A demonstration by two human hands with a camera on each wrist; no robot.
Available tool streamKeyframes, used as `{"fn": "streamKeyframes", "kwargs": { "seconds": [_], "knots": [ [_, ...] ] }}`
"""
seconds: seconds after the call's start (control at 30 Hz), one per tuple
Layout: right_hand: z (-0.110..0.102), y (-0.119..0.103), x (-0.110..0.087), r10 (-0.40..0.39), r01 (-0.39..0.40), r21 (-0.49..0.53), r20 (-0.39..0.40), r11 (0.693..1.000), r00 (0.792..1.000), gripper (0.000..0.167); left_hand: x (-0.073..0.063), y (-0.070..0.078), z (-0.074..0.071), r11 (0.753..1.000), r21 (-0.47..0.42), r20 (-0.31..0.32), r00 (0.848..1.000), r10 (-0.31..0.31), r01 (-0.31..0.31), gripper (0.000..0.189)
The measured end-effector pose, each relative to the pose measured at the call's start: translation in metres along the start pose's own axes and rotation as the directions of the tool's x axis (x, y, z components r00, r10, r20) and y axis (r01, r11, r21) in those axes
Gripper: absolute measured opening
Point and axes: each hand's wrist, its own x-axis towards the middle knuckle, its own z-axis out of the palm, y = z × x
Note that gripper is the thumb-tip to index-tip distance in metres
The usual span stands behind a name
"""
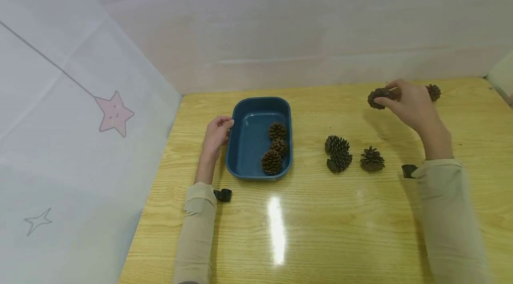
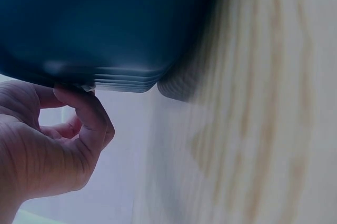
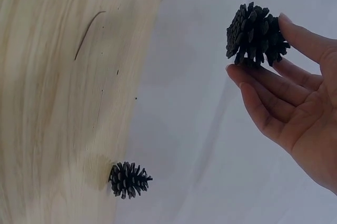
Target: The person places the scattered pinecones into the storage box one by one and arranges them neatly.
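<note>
My right hand (image 1: 417,103) holds a brown pine cone (image 1: 379,98) in the air above the back right of the table. In the right wrist view the thumb and fingertips pinch that pine cone (image 3: 255,35) from opposite sides. My left hand (image 1: 217,132) grips the left rim of a blue plastic tub (image 1: 230,159), its curled fingers (image 2: 87,113) against the tub's outer wall in the left wrist view. Several pine cones lie along the right side inside the tub, the lowest a round one (image 1: 271,162).
Right of the tub, two pine cones (image 1: 339,161) lie together, with a single pine cone (image 1: 372,159) beside them. Another pine cone (image 1: 433,92) lies by the back edge, partly behind my right hand. White sheeting (image 1: 256,30) hangs behind the wooden table (image 1: 320,230) and along its left.
</note>
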Motion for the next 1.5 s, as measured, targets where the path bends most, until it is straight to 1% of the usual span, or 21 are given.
{"fn": "streamKeyframes", "kwargs": {
  "seconds": [0.3,0.5,0.87,1.13,1.5],
  "knots": [
    [0.003,-0.009,0.004,0.011,-0.012,0.016,0.043,1.0,0.999,0.072,0.0,-0.001,0.001,1.0,0.005,-0.006,1.0,-0.004,0.004,0.034],
    [0.007,-0.015,0.008,-0.009,0.009,0.016,0.059,1.0,0.998,0.071,0.0,0.0,0.002,1.0,0.001,0.002,1.0,0.001,-0.001,0.035],
    [0.012,-0.022,0.013,-0.053,0.055,-0.028,0.046,0.998,0.998,0.068,-0.001,0.0,0.004,1.0,-0.003,0.004,1.0,-0.009,0.009,0.035],
    [0.015,-0.024,0.015,-0.064,0.065,-0.015,0.056,0.998,0.996,0.066,-0.001,0.002,0.006,1.0,-0.016,0.006,1.0,-0.004,0.004,0.034],
    [0.023,-0.034,0.017,-0.082,0.081,0.019,0.056,0.997,0.995,0.065,-0.003,0.001,0.006,1.0,-0.018,0.004,1.0,0.002,-0.002,0.034]
  ]
}}
